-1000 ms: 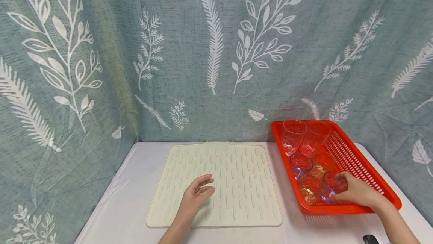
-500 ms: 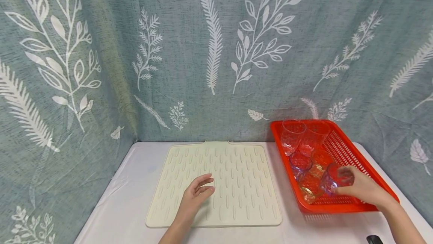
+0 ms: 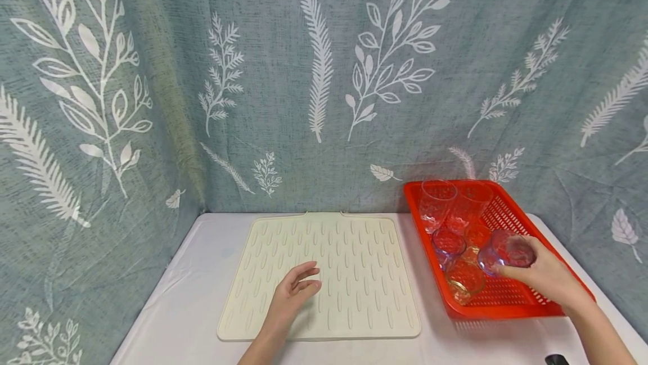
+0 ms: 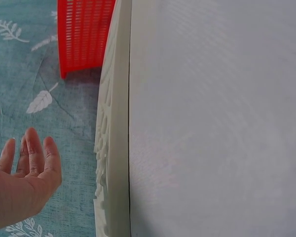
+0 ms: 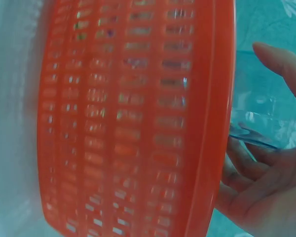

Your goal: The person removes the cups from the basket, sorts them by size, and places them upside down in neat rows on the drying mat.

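Observation:
My right hand [image 3: 544, 275] grips a clear, blue-tinted drinking glass [image 3: 492, 257], tilted on its side over the near right part of the red basket [image 3: 506, 312]. In the right wrist view the thumb and fingers of the right hand [image 5: 276, 187] lie around the glass [image 5: 256, 123], partly behind the basket rim. Other glasses stand in the basket: a blue-tinted one [image 3: 448, 247], yellowish ones such as the near glass [image 3: 464, 282], and tall clear ones at the back [image 3: 436, 207]. My left hand [image 3: 293, 292], holding nothing, hovers over the cream drying mat [image 3: 364, 297] with fingers loosely bent.
The mat lies on a white-covered table [image 3: 177, 297], left of the basket. Behind hangs a green-grey leaf-patterned curtain [image 3: 273, 100]. A small black object [image 3: 556, 359] lies at the front right edge. In the left wrist view, the basket's side [image 4: 86, 39] shows beyond the mat.
My right hand has lifted the blue-tinted glass from among the others and tipped it onto its side. The left hand keeps its place over the mat.

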`<state>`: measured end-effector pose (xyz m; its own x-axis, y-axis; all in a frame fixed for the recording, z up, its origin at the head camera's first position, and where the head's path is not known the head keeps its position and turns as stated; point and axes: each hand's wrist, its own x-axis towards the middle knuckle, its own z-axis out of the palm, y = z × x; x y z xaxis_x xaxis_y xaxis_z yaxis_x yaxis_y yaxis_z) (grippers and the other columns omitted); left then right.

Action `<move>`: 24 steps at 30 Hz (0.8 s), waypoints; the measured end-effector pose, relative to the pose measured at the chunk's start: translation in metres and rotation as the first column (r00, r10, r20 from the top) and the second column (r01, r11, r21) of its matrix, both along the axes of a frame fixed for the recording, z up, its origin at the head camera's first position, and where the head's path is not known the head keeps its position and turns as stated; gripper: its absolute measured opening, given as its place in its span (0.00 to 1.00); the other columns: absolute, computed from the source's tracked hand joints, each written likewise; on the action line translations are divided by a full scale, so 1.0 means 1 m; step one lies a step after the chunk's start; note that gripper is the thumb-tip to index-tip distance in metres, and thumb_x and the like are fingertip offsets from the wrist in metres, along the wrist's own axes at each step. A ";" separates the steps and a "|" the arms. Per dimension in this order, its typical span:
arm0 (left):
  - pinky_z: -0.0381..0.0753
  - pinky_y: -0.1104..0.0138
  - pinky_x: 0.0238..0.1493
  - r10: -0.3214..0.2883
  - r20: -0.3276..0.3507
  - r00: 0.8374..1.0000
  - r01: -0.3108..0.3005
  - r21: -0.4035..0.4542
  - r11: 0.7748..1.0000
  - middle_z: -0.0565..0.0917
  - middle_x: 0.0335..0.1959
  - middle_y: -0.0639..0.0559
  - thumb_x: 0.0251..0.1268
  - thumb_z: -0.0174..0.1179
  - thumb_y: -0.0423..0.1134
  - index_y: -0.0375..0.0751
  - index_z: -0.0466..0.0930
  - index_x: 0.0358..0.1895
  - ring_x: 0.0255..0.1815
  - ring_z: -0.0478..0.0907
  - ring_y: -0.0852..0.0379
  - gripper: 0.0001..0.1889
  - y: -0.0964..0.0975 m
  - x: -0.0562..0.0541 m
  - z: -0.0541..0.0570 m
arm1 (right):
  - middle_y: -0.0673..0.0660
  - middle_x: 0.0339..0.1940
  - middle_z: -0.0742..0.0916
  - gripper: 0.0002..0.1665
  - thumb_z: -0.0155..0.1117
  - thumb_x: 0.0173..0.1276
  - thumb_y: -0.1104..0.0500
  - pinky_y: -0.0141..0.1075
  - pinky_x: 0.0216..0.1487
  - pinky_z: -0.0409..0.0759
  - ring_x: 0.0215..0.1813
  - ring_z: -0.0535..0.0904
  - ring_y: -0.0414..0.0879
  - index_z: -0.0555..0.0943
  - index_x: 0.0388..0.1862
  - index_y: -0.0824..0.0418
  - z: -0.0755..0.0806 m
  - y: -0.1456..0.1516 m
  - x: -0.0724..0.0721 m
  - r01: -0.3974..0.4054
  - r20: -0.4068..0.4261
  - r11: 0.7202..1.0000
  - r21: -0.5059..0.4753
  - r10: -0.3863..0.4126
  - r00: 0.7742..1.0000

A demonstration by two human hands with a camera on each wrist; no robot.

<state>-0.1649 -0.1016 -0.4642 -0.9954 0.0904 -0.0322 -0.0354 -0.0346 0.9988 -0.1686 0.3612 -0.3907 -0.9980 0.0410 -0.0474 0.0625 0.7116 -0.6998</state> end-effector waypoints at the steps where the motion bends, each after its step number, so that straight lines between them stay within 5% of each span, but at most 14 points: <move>1: 0.72 0.64 0.55 0.000 -0.001 1.000 0.000 0.001 1.000 0.74 0.61 0.41 0.67 0.60 0.37 0.36 0.68 0.67 0.53 0.74 0.54 0.26 0.000 0.000 0.000 | 0.75 0.60 0.72 0.53 0.71 0.61 0.44 0.51 0.46 0.81 0.55 0.73 0.66 0.56 0.69 0.75 0.001 -0.003 0.001 0.008 -0.002 1.000 -0.010 -0.008 1.000; 11: 0.71 0.64 0.56 -0.004 -0.015 1.000 0.004 0.005 1.000 0.74 0.62 0.40 0.67 0.60 0.36 0.36 0.68 0.66 0.53 0.75 0.54 0.26 0.000 0.001 -0.001 | 0.66 0.65 0.69 0.47 0.69 0.64 0.48 0.34 0.42 0.79 0.56 0.69 0.54 0.57 0.72 0.66 0.008 -0.040 0.001 0.006 -0.068 0.982 -0.188 -0.019 0.997; 17: 0.71 0.65 0.56 -0.003 0.006 1.000 0.003 0.002 1.000 0.74 0.62 0.41 0.67 0.61 0.39 0.35 0.67 0.67 0.53 0.75 0.55 0.27 0.000 0.002 -0.001 | 0.62 0.66 0.69 0.44 0.68 0.66 0.49 0.36 0.43 0.79 0.50 0.71 0.44 0.58 0.73 0.61 0.011 -0.068 0.002 -0.015 -0.060 0.960 -0.279 -0.002 0.998; 24: 0.71 0.65 0.56 -0.004 0.013 1.000 0.004 0.002 1.000 0.74 0.62 0.41 0.67 0.61 0.41 0.35 0.67 0.67 0.53 0.75 0.55 0.28 -0.001 0.002 0.001 | 0.61 0.65 0.69 0.43 0.69 0.65 0.53 0.37 0.46 0.81 0.51 0.73 0.47 0.59 0.73 0.58 0.013 -0.099 0.003 -0.056 -0.049 0.919 -0.391 0.040 0.998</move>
<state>-0.1624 -0.1024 -0.4635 -0.9945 0.0942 -0.0447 -0.0483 -0.0360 0.9982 -0.1657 0.2620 -0.3776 -0.9997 -0.0205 -0.0106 0.0020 0.3812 -0.9245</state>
